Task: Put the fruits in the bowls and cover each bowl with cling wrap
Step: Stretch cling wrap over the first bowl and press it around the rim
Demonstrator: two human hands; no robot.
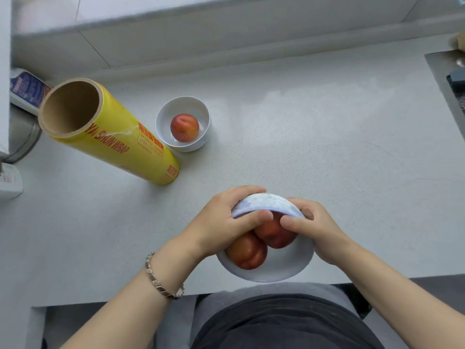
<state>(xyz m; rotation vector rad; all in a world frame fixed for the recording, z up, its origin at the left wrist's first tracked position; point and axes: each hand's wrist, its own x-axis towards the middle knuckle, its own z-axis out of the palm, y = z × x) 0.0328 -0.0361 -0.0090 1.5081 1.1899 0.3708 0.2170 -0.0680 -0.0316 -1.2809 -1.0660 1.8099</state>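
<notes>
A white bowl (279,272) sits at the counter's front edge, tipped toward me so its underside faces away. Two red fruits (247,250) (280,235) lie inside it. My left hand (226,217) grips its raised far side from the left, fingers curled over the rim onto the fruits. From the right, my right hand (314,227) holds the bowl the same way. I cannot tell whether film covers this bowl. A second white bowl (163,122) stands upright further back with one red fruit (184,127) in it. The yellow cling wrap roll (113,137) lies just left of that bowl.
A blue and white packet (27,91) lies at the far left against the wall. A white device (10,182) sits at the left edge. A dark recessed fixture (450,79) is at the far right. The counter's front edge (113,302) runs just under my forearms.
</notes>
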